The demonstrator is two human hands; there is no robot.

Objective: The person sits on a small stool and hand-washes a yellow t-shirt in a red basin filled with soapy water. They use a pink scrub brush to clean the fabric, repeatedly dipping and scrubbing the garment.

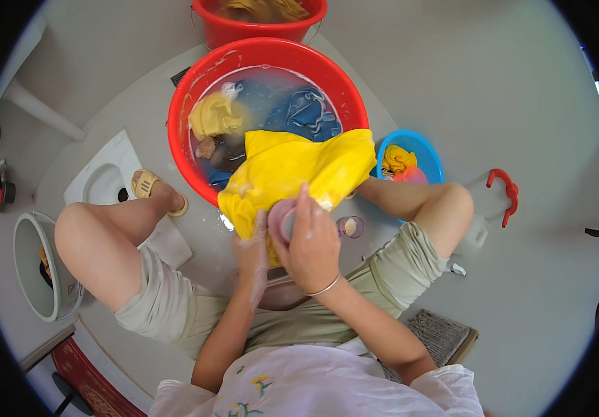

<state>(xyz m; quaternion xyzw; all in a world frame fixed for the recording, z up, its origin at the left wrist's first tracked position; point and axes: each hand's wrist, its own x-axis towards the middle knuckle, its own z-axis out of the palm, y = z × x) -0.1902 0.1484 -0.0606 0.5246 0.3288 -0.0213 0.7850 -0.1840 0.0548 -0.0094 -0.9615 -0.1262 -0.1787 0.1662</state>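
A wet yellow cloth [299,161] drapes over the near rim of a large red plastic basin [180,122]. My left hand [251,256] is soapy and grips the cloth's near edge. In my right hand [314,245] is a round pink object [280,221], perhaps a scrub brush, pressed against the cloth; its underside is hidden. Cloudy, sudsy water fills the basin. A pale yellow cloth [216,115], blue fabric [307,112] and dark brown fabric [229,155] soak there. A brown lump [206,148] sits at the left.
Behind the basin stands a red bucket [257,34] with yellowish cloth. To the right are a blue basin [419,146] holding cloths, and a small pinkish cup [351,227] on the floor. A squat toilet [104,174] and grey bucket [23,271] are left; a grey mat [435,333] lies lower right.
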